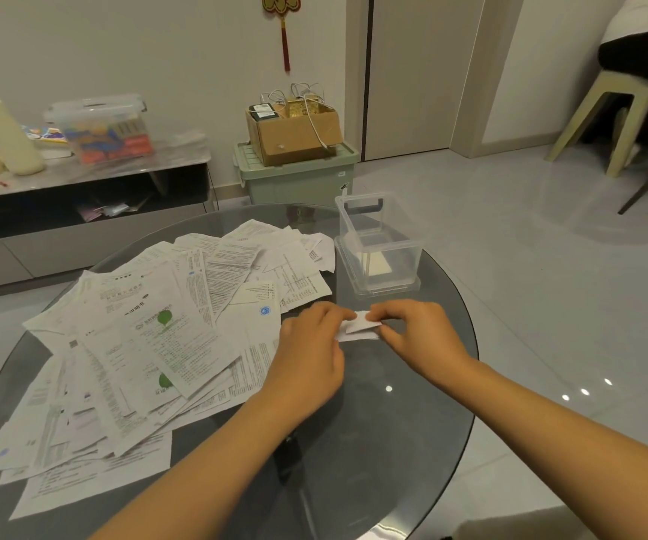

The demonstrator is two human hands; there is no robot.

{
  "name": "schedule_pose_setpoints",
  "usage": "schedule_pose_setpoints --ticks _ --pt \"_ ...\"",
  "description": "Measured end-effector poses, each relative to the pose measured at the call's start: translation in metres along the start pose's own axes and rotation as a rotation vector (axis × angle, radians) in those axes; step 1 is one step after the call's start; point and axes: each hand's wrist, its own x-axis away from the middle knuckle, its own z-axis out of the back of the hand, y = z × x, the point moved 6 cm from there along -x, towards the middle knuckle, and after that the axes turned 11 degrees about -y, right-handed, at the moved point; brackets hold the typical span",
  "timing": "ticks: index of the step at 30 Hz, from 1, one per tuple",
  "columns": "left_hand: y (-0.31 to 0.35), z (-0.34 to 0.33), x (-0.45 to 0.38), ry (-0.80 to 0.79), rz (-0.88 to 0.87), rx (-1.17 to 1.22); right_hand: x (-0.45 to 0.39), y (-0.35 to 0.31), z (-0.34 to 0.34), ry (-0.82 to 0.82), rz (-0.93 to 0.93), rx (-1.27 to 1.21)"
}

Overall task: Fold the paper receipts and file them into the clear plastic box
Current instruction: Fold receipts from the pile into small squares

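A small white receipt, partly folded, lies between my two hands near the middle of the round glass table. My left hand pinches its left end. My right hand pinches its right end, with one flap raised. The clear plastic box stands just beyond my hands, open at the top, with a pale folded paper on its bottom. A wide loose pile of printed receipts and leaflets covers the left half of the table.
Behind the table stand a green storage bin with a cardboard box on it, and a low cabinet with a lidded plastic tub. A person sits on a beige stool at the far right.
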Motion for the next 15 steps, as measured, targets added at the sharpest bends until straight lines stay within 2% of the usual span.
schedule_pose_setpoints --ticks 6,10,15 --pt "0.004 -0.006 0.0 -0.073 -0.059 -0.163 0.002 -0.012 -0.007 -0.1 0.07 0.22" --pt "0.01 -0.005 0.0 -0.112 -0.065 -0.245 0.006 -0.022 -0.012 -0.035 0.136 0.404" --pt "0.013 -0.002 0.0 -0.157 -0.08 -0.321 0.009 -0.026 -0.011 -0.063 0.168 0.389"
